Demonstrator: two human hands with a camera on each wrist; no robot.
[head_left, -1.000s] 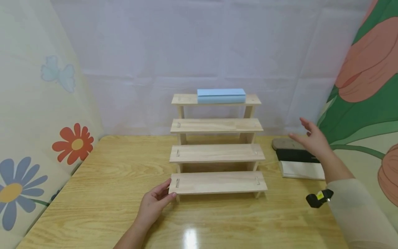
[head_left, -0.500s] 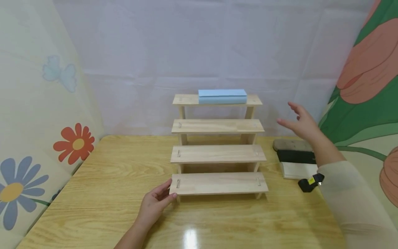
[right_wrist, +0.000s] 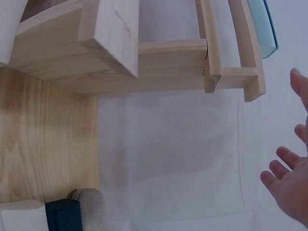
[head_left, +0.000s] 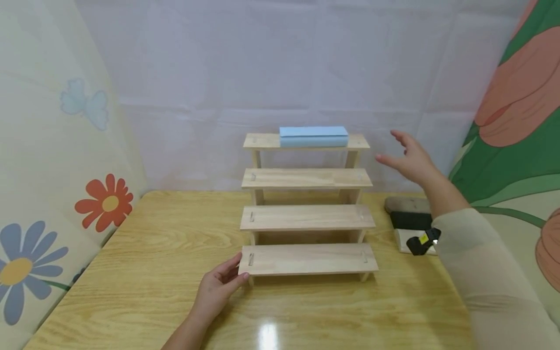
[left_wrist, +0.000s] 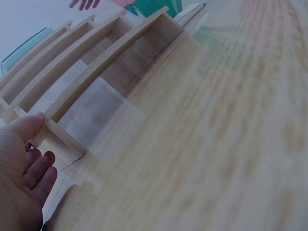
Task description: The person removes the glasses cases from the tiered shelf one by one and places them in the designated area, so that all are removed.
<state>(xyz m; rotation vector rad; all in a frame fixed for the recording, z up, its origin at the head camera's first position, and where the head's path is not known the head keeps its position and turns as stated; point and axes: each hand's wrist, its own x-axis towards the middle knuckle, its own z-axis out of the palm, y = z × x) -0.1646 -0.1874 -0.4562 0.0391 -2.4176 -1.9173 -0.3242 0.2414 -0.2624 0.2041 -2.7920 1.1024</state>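
A four-tier wooden display stand (head_left: 306,260) stands on the table in the head view. My left hand (head_left: 215,290) pinches the left end of its lowest step, thumb at the front corner; in the left wrist view the other fingers (left_wrist: 42,178) curl beside the end. A light-blue glasses case (head_left: 313,141) with a flap lid lies on the top step, right of centre. My right hand (head_left: 411,158) hovers to the right of the top step, holding nothing, thumb and fingers spread apart. The right wrist view has the case's end (right_wrist: 263,31) beyond the top step.
On the table (head_left: 175,233), right of the stand, lie a brown case (head_left: 407,204), a black case (head_left: 410,220) and a white case (head_left: 402,238) side by side. The right forearm partly covers them. A white cloth (head_left: 197,73) hangs behind; printed cloths flank both sides.
My right hand has moved left and up, from over the cases on the right toward the top step. The left hand keeps its place at the lowest step.
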